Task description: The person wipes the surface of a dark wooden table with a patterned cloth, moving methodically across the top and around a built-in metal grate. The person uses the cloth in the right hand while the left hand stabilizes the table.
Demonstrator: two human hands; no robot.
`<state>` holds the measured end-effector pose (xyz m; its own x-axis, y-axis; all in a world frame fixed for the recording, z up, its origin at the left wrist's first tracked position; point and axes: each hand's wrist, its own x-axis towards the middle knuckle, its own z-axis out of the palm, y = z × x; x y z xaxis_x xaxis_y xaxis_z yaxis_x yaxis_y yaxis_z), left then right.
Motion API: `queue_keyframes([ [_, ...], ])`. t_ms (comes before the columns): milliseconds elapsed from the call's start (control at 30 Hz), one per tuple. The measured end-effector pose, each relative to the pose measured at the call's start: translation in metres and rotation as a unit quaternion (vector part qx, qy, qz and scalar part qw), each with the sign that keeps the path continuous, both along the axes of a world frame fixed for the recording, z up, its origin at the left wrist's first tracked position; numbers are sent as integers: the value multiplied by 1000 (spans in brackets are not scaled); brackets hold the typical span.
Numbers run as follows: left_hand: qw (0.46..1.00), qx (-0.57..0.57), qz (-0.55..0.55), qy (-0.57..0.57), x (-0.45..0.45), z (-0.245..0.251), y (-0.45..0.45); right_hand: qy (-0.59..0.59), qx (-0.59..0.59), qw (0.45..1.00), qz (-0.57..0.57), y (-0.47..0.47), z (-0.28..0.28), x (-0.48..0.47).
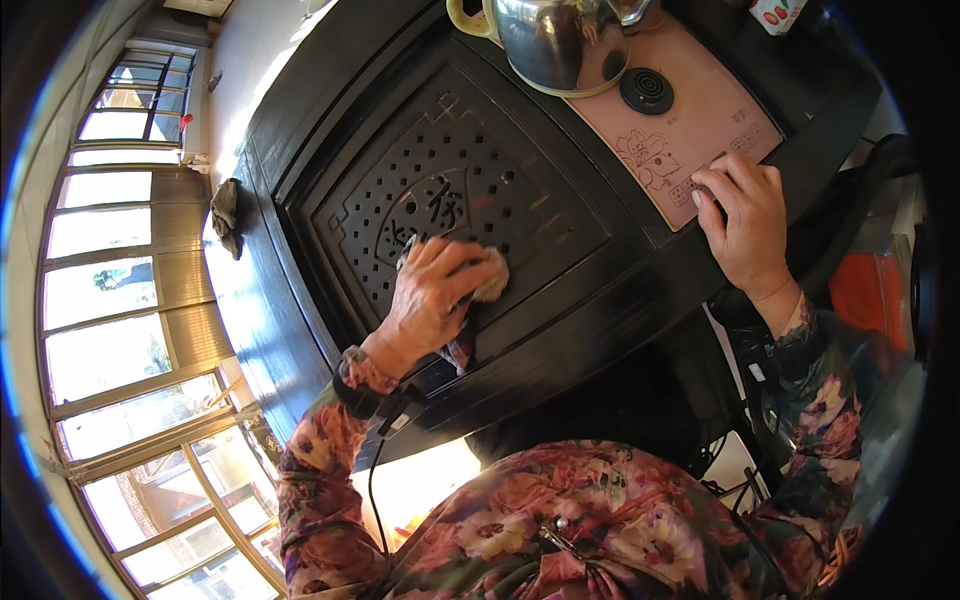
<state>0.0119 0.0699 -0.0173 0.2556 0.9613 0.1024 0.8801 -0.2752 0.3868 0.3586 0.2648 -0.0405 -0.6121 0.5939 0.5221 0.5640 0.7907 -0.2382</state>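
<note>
My left hand point(439, 292) grips a bunched cloth point(492, 277) and presses it on the slotted panel of a dark wooden tea tray point(555, 240). A loose dark end of the cloth hangs below my palm. Carved characters and rows of small square holes mark the panel, partly covered by the hand. My right hand point(742, 217) rests with bent fingertips on the near corner of a pink induction cooktop point(697, 97), by its printed control marks. Nothing shows in that hand.
On the cooktop stands a shiny metal kettle point(562, 52) with a pale yellow handle; a black ringed disc point(646, 91) lies beside it. A small printed carton point(778, 15) is at the far right. Another dark rag point(225, 217) lies at the table's left edge, near the windows point(105, 292).
</note>
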Motion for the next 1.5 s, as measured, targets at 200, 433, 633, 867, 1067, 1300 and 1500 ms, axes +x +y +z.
queue_keyframes([
  [200, 999, 41, 4, 29, 16, -5, 50, -8, 1, 1000, -2, 0, 1, 0],
  [433, 999, 4, 5, 39, 2, 6, -1, -12, -7, 1000, -12, -4, 0, 0],
  [633, 995, 56, -31, 70, 24, -9, 63, 0, 0, 1000, -13, -4, 2, 3],
  [867, 998, -29, 13, 50, 0, 13, -20, 4, 3, 1000, -12, -8, 0, 1],
  [1067, 998, 36, -5, 55, 21, 0, 30, 8, 6, 1000, -16, -7, -1, 5],
  [1300, 998, 14, -4, 56, 14, 6, 2, 9, 14, 1000, -10, -10, 0, 4],
  [1500, 998, -16, 35, 48, -2, 13, -45, -4, 9, 1000, -17, -12, -1, 4],
])
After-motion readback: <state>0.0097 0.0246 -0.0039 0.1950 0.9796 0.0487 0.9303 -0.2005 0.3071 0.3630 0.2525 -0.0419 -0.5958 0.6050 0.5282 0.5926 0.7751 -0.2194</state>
